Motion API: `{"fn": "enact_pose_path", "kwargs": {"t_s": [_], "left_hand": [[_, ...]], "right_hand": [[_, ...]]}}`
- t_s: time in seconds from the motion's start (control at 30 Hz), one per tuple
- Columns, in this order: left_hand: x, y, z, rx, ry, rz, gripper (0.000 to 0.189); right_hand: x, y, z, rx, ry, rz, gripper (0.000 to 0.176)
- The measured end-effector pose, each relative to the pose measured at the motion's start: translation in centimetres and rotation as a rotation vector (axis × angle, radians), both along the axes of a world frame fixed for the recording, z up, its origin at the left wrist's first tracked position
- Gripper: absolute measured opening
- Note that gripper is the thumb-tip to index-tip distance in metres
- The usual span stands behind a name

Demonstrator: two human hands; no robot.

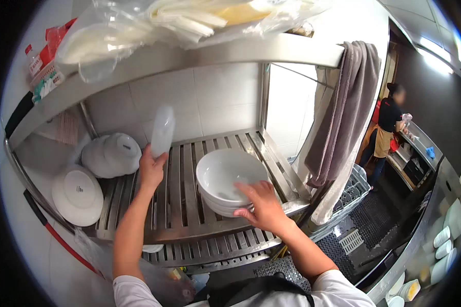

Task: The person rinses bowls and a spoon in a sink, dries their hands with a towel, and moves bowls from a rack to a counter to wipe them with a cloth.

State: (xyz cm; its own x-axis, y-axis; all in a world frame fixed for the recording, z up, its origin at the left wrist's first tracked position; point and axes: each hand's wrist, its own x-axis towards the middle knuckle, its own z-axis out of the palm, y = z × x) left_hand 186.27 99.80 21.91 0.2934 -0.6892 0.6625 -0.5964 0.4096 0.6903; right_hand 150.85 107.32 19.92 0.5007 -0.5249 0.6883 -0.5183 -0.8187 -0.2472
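White sleeves [338, 286] up close, both arms reaching onto the slatted steel shelf [184, 204]. The right fingers [247, 190] are pinched on the near rim of a stack of white bowls [223, 174]. The left fingers [158, 157] are wrapped round a clear plastic tub [163, 130] that sticks up just above them, with upturned bowls [112, 153] off to their left.

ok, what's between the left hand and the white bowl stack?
Head view: only bare slats of the stainless steel rack lie between the left hand, holding a clear plastic container, and the stack of white ceramic bowls.
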Motion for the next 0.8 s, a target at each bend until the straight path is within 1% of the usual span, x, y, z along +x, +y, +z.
{"fn": "enact_pose_path", "kwargs": {"t_s": [0.03,0.1,0.13,0.23,0.27,0.37,0.4,0.5,0.53,0.63,0.7,0.73,0.8], "left_hand": [[-1.1,1.8,1.8,0.055,-0.133,-0.001,0.031],[-2.0,3.7,4.2,0.001,-0.465,-0.074,0.029],[-2.3,4.3,5.3,-0.032,-0.633,-0.110,0.028],[-5.2,5.7,7.5,-0.108,-0.936,-0.408,0.024],[-6.3,5.9,7.6,-0.126,-0.978,-0.464,0.019],[-8.2,5.7,7.1,-0.114,-1.078,-0.606,0.019],[-8.4,5.6,7.0,-0.074,-1.115,-0.617,0.029],[-8.9,5.2,6.8,-0.033,-1.138,-0.686,0.031],[-9.0,5.0,6.7,-0.022,-1.133,-0.706,0.033],[-8.9,4.6,6.3,0.009,-1.112,-0.756,0.037],[-8.7,4.7,6.0,0.041,-1.103,-0.768,0.040],[-8.7,4.9,6.0,-0.036,-1.091,-0.727,0.041],[-8.6,5.6,6.2,-0.179,-1.067,-0.625,0.043]], "right_hand": [[-0.1,0.0,-0.3,-0.005,-0.103,0.001,0.070],[-0.2,-0.5,-0.9,-0.025,-0.310,0.007,0.078],[-0.3,-0.6,-0.9,0.004,-0.399,0.009,0.082],[-1.0,-0.5,0.3,-0.125,-0.451,-0.063,0.082],[-1.0,-0.3,0.9,-0.162,-0.448,-0.057,0.083],[-1.0,0.1,2.0,-0.182,-0.322,-0.040,0.084],[-0.8,0.3,2.5,-0.166,-0.298,-0.008,0.078],[-0.6,0.1,2.3,-0.157,-0.023,-0.043,0.069],[0.0,0.2,2.3,-0.126,-0.069,-0.040,0.051],[0.5,-1.2,0.4,-0.130,-0.082,-0.008,0.036],[0.6,-1.4,0.4,-0.108,-0.122,0.030,0.030],[0.7,-1.4,0.4,-0.094,-0.141,0.056,0.027],[0.6,-1.2,0.8,-0.093,-0.147,0.048,0.028]]}}
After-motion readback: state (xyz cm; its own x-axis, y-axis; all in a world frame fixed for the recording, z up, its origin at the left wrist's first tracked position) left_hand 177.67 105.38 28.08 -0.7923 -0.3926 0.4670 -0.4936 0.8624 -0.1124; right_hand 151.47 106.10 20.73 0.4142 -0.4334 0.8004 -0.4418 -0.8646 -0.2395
